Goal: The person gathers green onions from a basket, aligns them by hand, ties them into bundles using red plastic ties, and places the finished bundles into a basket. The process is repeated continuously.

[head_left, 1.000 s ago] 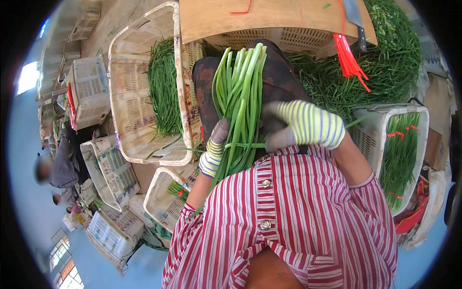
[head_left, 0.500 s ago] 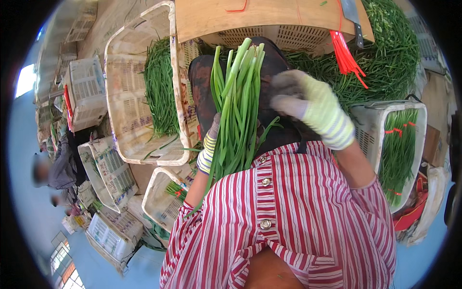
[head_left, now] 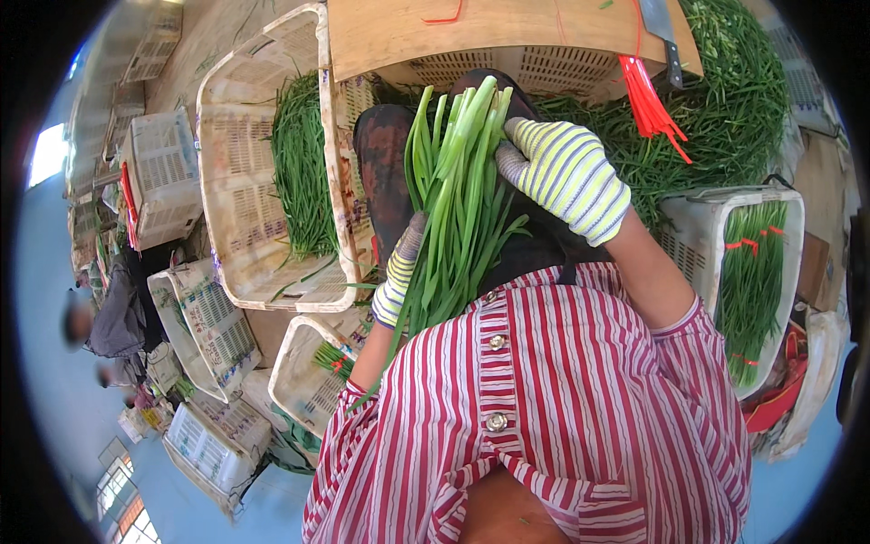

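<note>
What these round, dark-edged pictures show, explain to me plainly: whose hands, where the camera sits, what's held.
No machine here: these are a person's own hands in striped gloves. The view comes from a wide fisheye camera worn on the head, looking down, so straight edges bend. The left hand holds a bunch of green stalks over the lap. The right hand has its fingertips at the bunch's right edge; whether they grip is unclear. Ahead is a wooden board with a knife at its right and red strips hanging at its near edge. Crates with greens stand on both sides.
</note>
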The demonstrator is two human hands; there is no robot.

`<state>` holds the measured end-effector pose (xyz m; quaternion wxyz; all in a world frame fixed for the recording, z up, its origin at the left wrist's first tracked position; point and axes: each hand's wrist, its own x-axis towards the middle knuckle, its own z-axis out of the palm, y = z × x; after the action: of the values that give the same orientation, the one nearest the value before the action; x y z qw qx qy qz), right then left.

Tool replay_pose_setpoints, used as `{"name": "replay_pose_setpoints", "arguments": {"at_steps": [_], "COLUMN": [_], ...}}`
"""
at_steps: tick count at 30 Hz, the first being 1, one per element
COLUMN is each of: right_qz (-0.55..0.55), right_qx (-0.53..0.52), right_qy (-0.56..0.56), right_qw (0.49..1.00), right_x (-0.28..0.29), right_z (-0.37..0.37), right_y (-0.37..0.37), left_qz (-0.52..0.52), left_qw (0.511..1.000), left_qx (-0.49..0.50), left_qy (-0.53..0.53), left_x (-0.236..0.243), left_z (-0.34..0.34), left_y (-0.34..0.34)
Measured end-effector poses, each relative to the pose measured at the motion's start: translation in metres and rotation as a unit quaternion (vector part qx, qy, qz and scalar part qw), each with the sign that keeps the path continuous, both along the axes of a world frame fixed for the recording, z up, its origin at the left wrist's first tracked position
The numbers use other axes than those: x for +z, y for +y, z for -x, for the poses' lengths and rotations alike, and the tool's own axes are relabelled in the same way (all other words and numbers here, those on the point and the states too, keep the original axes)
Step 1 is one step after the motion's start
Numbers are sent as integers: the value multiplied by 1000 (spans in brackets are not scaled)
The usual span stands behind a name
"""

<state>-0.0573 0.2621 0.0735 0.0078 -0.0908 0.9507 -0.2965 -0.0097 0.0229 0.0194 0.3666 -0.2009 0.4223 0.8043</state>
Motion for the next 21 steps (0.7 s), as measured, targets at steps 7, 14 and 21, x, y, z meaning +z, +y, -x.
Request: {"name": "replay_pose_setpoints", "arguments": {"at_steps": [7, 14, 21], "right_qz": [-73, -92, 534], "right_qx": [-153, -36, -22], "right_qy": [122, -242, -319], "right_qw": [978, 965, 783], "right_x": [-25, -42, -17], "right_z": [19, -9, -3], "right_y": [69, 118, 34], "left_qz": [-309, -248, -229], "left_qw": [949, 964, 969], "left_qx": [-18, -52, -41], "left_qy": [-59, -87, -81], "left_x": [-20, -3, 3], "left_z": [-13, -7, -3], "left_y": [-14, 2, 10]}}
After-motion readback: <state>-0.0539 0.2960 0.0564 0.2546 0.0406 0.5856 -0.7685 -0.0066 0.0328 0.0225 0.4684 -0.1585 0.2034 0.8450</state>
